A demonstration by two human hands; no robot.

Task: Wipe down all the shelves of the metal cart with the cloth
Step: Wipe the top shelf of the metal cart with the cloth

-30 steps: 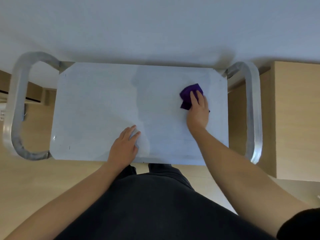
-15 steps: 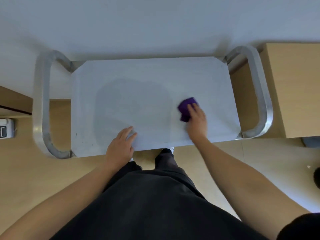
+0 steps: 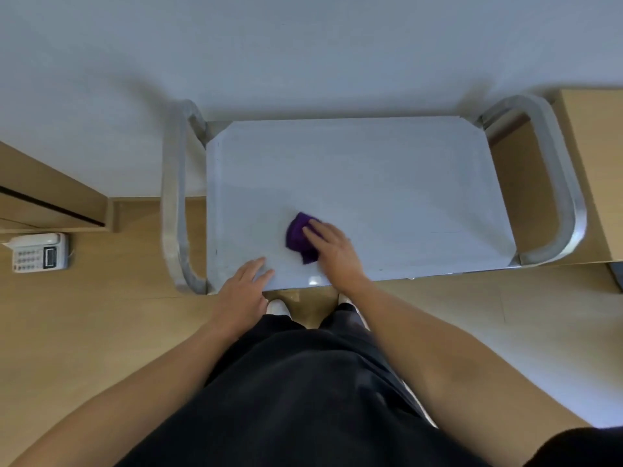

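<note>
Two flat hands by front edge of top shelf (image 3: 371, 183): right hand (image 3: 332, 251) on cloth (image 3: 296, 237), left hand (image 3: 241, 291) just beside.

The cart (image 3: 371, 146) is showing its top shelf (image 3: 421, 203), which is flat, gray and shiny. A bent metal handle (image 3: 563, 183) is sticking out at each end. The cloth (image 3: 296, 237) is small and purple. It is lying bunched up on the shelf, near the front edge and left of the middle. The right hand (image 3: 333, 254) is pressing on its right side.
</note>
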